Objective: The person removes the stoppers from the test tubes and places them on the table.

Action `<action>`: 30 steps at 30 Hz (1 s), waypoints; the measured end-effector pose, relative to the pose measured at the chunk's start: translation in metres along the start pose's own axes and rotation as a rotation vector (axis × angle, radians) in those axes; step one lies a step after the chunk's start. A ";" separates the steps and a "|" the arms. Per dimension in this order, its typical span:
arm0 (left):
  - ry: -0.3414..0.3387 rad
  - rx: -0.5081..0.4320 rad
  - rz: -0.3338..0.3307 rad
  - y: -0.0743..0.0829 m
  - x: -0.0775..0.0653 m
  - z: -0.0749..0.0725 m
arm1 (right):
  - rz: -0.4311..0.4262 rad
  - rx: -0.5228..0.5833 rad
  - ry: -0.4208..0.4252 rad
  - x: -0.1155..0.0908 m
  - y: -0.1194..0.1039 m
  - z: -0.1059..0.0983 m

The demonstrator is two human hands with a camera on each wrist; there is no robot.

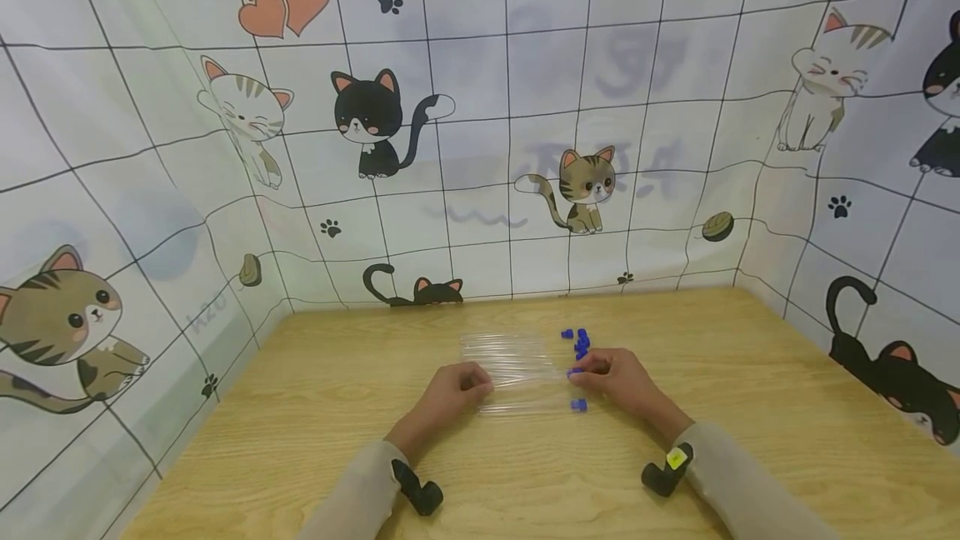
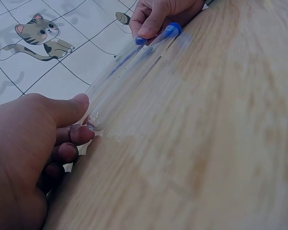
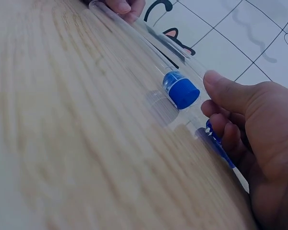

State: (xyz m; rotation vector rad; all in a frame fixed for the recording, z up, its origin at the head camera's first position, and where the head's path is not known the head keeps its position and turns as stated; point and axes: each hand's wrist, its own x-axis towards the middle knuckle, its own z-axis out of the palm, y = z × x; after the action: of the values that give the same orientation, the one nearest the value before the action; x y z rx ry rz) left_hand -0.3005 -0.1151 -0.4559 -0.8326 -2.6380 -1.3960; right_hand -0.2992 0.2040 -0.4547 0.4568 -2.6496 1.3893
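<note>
Clear test tubes [image 1: 504,350] lie side by side on the table, several of them. My left hand [image 1: 453,390] pinches the rounded end of one tube [image 2: 110,79] between thumb and fingers. At that tube's other end, my right hand [image 1: 618,382] pinches a small blue cap [image 2: 140,40]; whether it is seated in the tube's mouth I cannot tell. Nearer to me lies another tube [image 1: 525,409] with a blue cap [image 3: 182,91] on its right end. Past my right fingers is a loose group of blue caps [image 1: 582,343], partly hidden by the hand in the right wrist view.
The light wood-grain table [image 1: 360,340] reaches back to a white cloth [image 1: 480,215] printed with cats and grid lines. That cloth also stands along the left and right sides. Black wrist cameras [image 1: 420,490] sit on both sleeves.
</note>
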 end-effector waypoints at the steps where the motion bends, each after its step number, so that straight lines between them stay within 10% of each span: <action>1: 0.000 0.002 0.001 0.000 0.000 0.000 | 0.001 0.000 0.000 0.000 0.001 0.000; 30: 0.004 0.026 0.024 -0.007 0.002 0.001 | 0.023 0.011 -0.054 -0.001 -0.001 -0.005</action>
State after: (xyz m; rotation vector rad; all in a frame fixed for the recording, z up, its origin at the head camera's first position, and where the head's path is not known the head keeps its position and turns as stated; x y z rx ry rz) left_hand -0.3054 -0.1161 -0.4610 -0.8545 -2.6282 -1.3532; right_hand -0.2983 0.2082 -0.4514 0.4730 -2.6993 1.4181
